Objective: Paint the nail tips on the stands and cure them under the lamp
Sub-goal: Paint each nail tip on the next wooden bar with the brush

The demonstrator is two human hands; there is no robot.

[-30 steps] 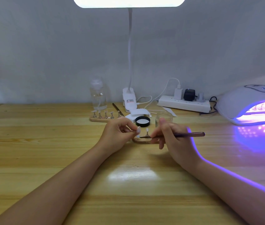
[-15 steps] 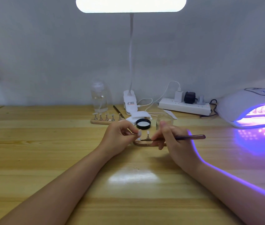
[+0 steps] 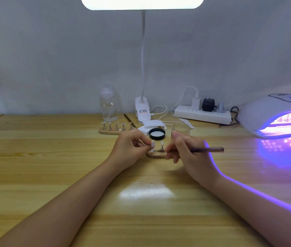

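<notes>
Nail tip in work: a small pale nail tip on a metal peg [image 3: 162,145], centre of the frame, upright on a rounded wooden stand base [image 3: 156,155] that lies flat on the wooden table [image 3: 52,157].
Left hand: the left hand [image 3: 131,148] has thumb and forefinger curled into a pinch just left of that peg, seemingly on a neighbouring peg (the contact itself is too small to confirm).
Right hand: the right hand [image 3: 185,150] has its fingers curled round a slim dark nail brush [image 3: 207,149], handle pointing to the right, its tip hidden behind the fingers near the nail tip.
Nearby: a black round jar lid [image 3: 157,134] and a clear glass jar [image 3: 181,129] sit just behind the hands; a second wooden stand with five pegs [image 3: 117,128] waits upper left of them.
Curing lamp: a white domed UV lamp glowing violet [image 3: 274,118], right edge, with another stand inside.
Risk: the light stand could tip or slide if the pinch slackens; the unsupported brush could smear gel onto the peg or a finger.
</notes>
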